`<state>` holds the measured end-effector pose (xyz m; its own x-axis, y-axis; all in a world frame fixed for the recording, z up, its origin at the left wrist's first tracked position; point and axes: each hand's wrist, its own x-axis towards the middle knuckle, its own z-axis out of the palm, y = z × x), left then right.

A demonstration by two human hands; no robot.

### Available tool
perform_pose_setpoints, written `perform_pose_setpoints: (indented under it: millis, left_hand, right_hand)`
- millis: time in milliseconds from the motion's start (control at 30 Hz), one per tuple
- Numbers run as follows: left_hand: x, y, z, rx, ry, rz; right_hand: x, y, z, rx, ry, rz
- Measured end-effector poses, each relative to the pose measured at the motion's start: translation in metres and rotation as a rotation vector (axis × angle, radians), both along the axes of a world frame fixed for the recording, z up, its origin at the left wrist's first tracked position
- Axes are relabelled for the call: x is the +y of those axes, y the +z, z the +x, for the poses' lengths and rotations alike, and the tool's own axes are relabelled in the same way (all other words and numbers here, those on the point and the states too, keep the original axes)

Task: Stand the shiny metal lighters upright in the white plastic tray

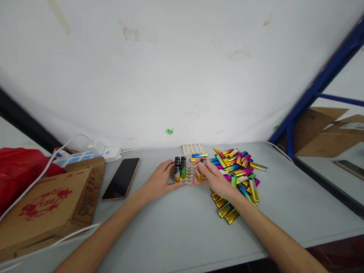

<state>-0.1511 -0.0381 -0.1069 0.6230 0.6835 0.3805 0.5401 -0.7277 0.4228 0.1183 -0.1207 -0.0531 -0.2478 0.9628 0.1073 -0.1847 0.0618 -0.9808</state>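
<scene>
A small pale tray (190,174) with rows of round hollows lies on the table. Several lighters (180,167) with dark tops and shiny coloured bodies stand upright in its left part. My left hand (162,177) is curved around the tray's left end, thumb along the near edge and fingers at the far side. Over the right end, my right hand (212,175) pinches a yellowish lighter (201,175) with a dark top, held upright. Just right of that hand, a loose heap of shiny multicoloured lighters (241,171) spreads over the table, partly hidden by my wrist.
A second pale tray (193,148) lies by the wall, with a blue-yellow lighter (199,155) before it. At left are a phone (121,179), a cardboard box (51,204), a red bag (22,174) and a white power strip (109,154) with cables. A blue frame (290,140) stands right.
</scene>
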Motion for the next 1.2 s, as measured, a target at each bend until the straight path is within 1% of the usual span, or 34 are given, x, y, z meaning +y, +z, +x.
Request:
perform_pose_setpoints:
  millis: [67,133,233,267,333,400,500,767,1033,1200]
  left_hand:
    - [0.0,0.0,0.0,-0.002,0.002,-0.001]
    - [0.0,0.0,0.0,-0.004,0.003,0.001]
    - [0.0,0.0,-0.001,0.001,0.007,0.003]
    - [0.0,-0.001,-0.001,0.004,0.008,0.003]
    - [0.0,-0.001,-0.001,0.006,0.006,0.004]
    - [0.0,0.0,-0.001,0.002,-0.002,0.005]
    - [-0.001,0.002,0.0,-0.003,-0.01,0.007]
    - [-0.002,0.005,0.001,0.0,-0.006,0.007]
    - [-0.002,0.005,0.001,-0.009,-0.015,-0.006]
    - [-0.003,0.006,0.001,-0.019,-0.017,-0.007]
  right_hand:
    - [0.0,-0.005,-0.004,-0.006,-0.024,-0.031]
    - [0.001,-0.01,-0.006,-0.13,-0.112,-0.018]
    - [0.0,-0.013,-0.006,-0.381,-0.32,0.12]
    - [-0.001,-0.012,-0.006,-0.453,-0.37,0.172]
    - [-0.003,-0.009,-0.006,-0.563,-0.417,0.235]
    - [-0.005,-0.004,-0.006,-0.628,-0.413,0.263]
    - [-0.007,-0.001,-0.007,-0.657,-0.387,0.293]
    - [-0.005,-0.004,-0.008,-0.639,-0.415,0.292]
    - [-0.006,0.0,-0.008,-0.652,-0.375,0.317]
    - [-0.007,-0.001,-0.006,-0.652,-0.336,0.322]
